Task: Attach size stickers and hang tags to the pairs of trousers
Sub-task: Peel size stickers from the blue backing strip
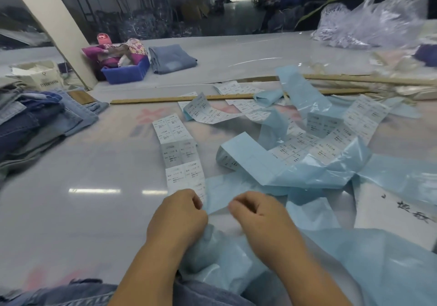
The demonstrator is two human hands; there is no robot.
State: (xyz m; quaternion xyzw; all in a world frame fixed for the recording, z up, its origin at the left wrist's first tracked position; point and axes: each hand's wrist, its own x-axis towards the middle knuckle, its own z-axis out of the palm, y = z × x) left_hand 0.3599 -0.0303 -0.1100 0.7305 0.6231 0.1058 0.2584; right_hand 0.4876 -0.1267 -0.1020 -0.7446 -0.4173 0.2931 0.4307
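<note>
A long strip of printed size stickers [176, 149] on pale blue backing runs down the table toward me. My left hand [178, 213] grips its near end with curled fingers. My right hand [257, 213] pinches the pale blue backing paper [216, 207] between the two hands. More sticker strips [331, 140] and loops of used blue backing [295, 175] lie tangled to the right. A pair of denim trousers [71, 294] lies at the near edge under my arms. A stack of folded trousers [40, 121] sits at the left.
A blue plastic bin [125, 72] with coloured cloth and a folded pair of jeans [172, 58] stand at the back. Long wooden rulers [179, 98] lie across the table. Clear plastic bags [371, 19] pile up at the back right. A slanted white post [52, 19] rises at the left.
</note>
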